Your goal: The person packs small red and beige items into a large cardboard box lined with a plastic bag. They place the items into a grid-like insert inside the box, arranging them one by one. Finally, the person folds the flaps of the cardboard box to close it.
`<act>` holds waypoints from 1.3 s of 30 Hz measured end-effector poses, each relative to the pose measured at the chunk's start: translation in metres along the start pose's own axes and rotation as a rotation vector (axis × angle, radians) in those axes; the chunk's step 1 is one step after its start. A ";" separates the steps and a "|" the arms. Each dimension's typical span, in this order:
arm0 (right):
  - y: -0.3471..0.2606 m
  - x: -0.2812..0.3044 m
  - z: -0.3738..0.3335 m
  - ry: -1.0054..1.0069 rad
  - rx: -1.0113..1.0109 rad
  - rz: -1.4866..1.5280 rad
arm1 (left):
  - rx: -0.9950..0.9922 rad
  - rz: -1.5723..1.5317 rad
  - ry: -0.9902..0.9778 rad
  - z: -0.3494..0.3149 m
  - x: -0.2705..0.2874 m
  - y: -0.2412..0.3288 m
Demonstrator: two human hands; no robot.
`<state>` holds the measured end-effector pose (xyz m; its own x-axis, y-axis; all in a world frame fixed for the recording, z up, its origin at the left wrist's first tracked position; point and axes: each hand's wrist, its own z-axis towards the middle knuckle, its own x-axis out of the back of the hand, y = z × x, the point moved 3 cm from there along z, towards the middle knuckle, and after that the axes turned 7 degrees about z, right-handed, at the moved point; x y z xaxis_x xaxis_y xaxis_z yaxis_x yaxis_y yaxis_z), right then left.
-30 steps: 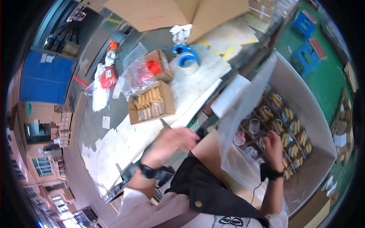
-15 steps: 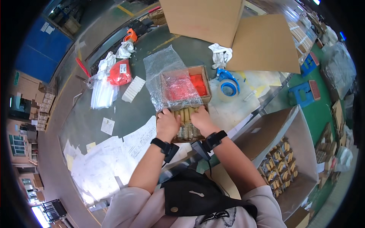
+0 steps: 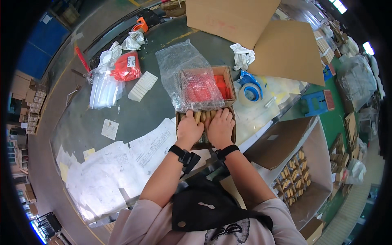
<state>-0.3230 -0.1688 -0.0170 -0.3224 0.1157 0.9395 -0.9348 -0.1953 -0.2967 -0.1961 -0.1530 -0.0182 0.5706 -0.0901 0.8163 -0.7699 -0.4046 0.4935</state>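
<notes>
Two-handed gathering, seemingly: left hand (image 3: 190, 128), right hand (image 3: 220, 128) curled over tan oblong pieces (image 3: 203, 117), grip unclear; lift would need even squeeze.

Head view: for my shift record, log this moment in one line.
left hand: at small box | right hand: at small box | between hands: yellowish pieces | beyond: bubble wrap partly over second box

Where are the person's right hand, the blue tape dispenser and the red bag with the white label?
Right hand (image 3: 220, 129): head view, on the back of the hand.
Blue tape dispenser (image 3: 246, 78): head view, on its blue body.
Red bag (image 3: 123, 70): head view, on its red front, below the label.
</notes>
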 end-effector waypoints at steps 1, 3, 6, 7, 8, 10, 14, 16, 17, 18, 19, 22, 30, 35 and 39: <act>-0.001 -0.001 0.000 -0.064 -0.033 0.030 | -0.041 -0.035 0.003 -0.001 0.001 -0.003; -0.004 -0.003 0.004 -0.190 -0.101 0.089 | -0.070 -0.129 0.016 0.000 0.001 -0.004; 0.006 -0.006 0.012 -0.106 -0.070 0.188 | -0.019 -0.254 -0.023 0.004 0.002 -0.001; 0.008 -0.007 0.011 -0.090 -0.071 0.233 | 0.021 -0.293 -0.043 0.006 0.003 -0.001; 0.009 -0.006 0.008 -0.074 -0.071 0.278 | 0.027 -0.308 -0.056 0.008 0.002 -0.002; 0.012 -0.008 0.000 -0.010 -0.065 0.350 | 0.040 -0.338 -0.087 0.011 -0.006 -0.010; 0.006 -0.014 -0.026 -0.121 -0.393 0.884 | 0.088 -0.790 -0.168 0.004 -0.032 -0.030; 0.007 -0.010 -0.024 -0.201 -0.501 1.120 | 0.101 -1.103 -0.328 -0.004 -0.021 -0.015; 0.010 -0.010 -0.025 -0.240 -0.557 1.240 | 0.108 -1.258 -0.408 -0.008 -0.019 -0.011; 0.015 -0.018 -0.027 -0.304 -0.592 1.499 | 0.129 -1.322 -0.471 -0.009 -0.020 -0.012; 0.013 -0.009 -0.023 -0.387 -0.605 1.636 | 0.159 -1.366 -0.529 -0.013 -0.014 -0.011; 0.005 0.019 -0.014 -0.582 -0.605 1.919 | 0.189 -1.448 -0.647 -0.027 0.012 -0.001; -0.027 0.079 -0.004 -0.545 -0.649 1.917 | -0.166 -0.772 -0.335 -0.034 0.059 0.003; -0.040 0.094 -0.004 -0.452 -0.647 2.015 | -0.283 -0.576 -0.346 -0.036 0.120 0.025; -0.027 0.074 0.006 -0.492 -0.627 1.961 | -0.397 -0.181 -0.192 -0.025 0.136 0.031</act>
<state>-0.3206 -0.1612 0.0614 -0.7460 -0.0072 -0.6659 0.5436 0.5710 -0.6151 -0.1496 -0.1555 0.1152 0.7191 -0.2322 0.6550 -0.6818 -0.0534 0.7296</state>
